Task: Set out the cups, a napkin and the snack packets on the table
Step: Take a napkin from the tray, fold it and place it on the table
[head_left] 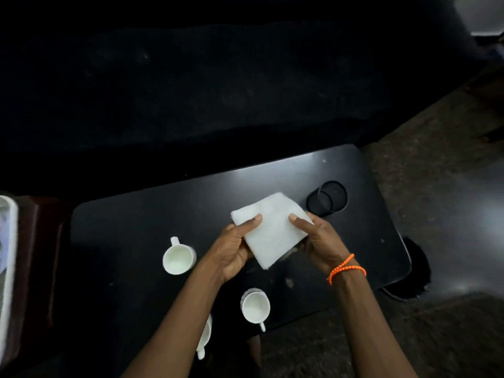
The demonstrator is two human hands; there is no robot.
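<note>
Napkin, white folded paper square (272, 230), is being held above the middle of the black table (163, 214). Left hand (234, 249) and right hand (319, 238) are pinching its opposite sides, thumbs on top. Its long axis is running toward the near edge, between white ceramic cups (178, 259).

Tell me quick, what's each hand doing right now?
Left hand: closed on the white napkin, thumb on top.
Right hand: closed on the same napkin's other side.
</note>
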